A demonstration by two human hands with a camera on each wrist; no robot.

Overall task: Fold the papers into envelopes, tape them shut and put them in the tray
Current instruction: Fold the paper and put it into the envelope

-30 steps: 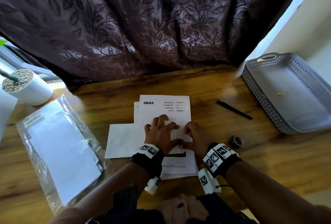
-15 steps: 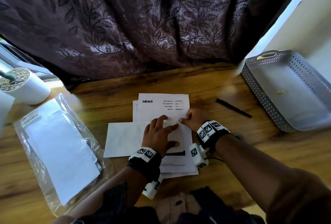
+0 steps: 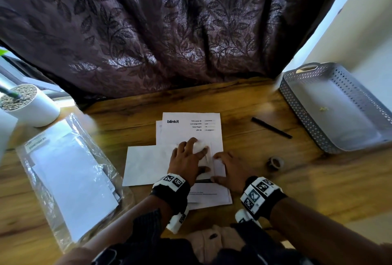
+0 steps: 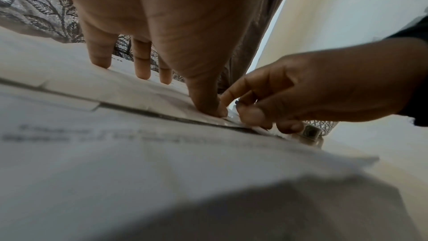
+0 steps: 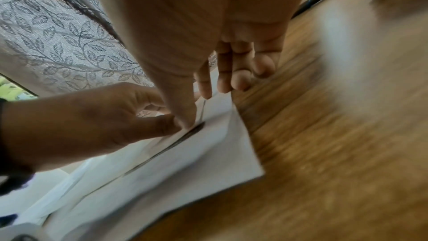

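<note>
A small folded white paper (image 3: 209,157) lies on a printed "blinkit" sheet (image 3: 191,126) at the middle of the wooden table (image 3: 244,105). My left hand (image 3: 191,154) presses it flat with spread straight fingers and thumb. Just to its right, my right hand (image 3: 219,167) rests on the sheet, its thumb pressing beside the left thumb at the fold's near edge. In the left wrist view the left hand (image 4: 197,89) pins the folded paper (image 4: 139,94). Seen from the right wrist, the right hand (image 5: 205,94) has relaxed fingers. The grey perforated tray (image 3: 297,103) stands at the right.
A tape roll (image 3: 276,163) and a black pen (image 3: 271,128) lie right of the sheets. A blank white sheet (image 3: 146,165) lies left of my hands, then a clear plastic bag of papers (image 3: 70,175). A white pot (image 3: 31,108) stands far left, a dark curtain (image 3: 169,31) behind.
My right hand, which had gone up to the far end of the folded paper, has come back toward me to its near edge. The left hand has stayed pressing on the paper.
</note>
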